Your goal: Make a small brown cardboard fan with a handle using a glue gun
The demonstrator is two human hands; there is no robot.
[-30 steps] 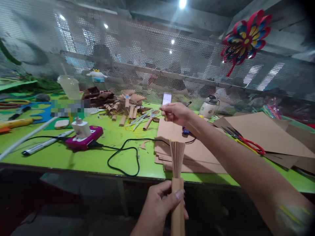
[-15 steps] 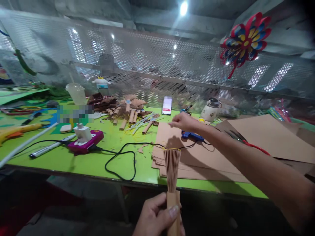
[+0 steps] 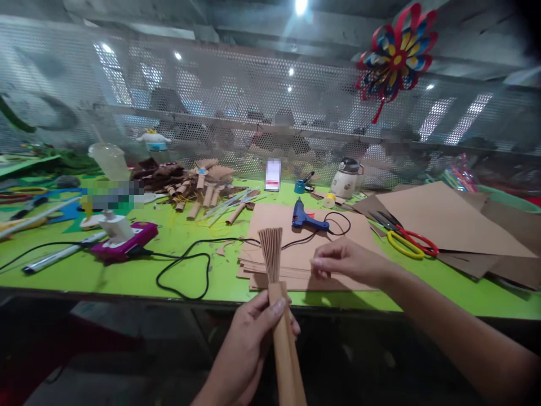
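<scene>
My left hand (image 3: 249, 332) grips a pleated brown paper piece (image 3: 276, 299), held upright in front of the table edge. Its thin folds fan out at the top, and its lower part is a flat folded strip. To the right, my right hand (image 3: 342, 262) hovers over the stacked brown paper sheets (image 3: 270, 231), with thumb and fingers pinched together. Whatever may be between them is too small to make out. A blue glue gun (image 3: 310, 219) lies on the sheets beyond that hand. Yellow-and-red-handled scissors (image 3: 408, 242) rest to its right.
On the green table (image 3: 139, 282) are a purple power strip (image 3: 131, 239) with a black cord, rolled paper pieces (image 3: 207, 194), and clear glue sticks (image 3: 230, 203). A phone (image 3: 273, 175) stands at the back beside a jug (image 3: 347, 177). Large brown sheets (image 3: 448, 220) lie at right.
My right hand has come back from the far side of the sheets, down toward me. The yellow thread over the pleats no longer shows. My left hand has risen with the paper piece.
</scene>
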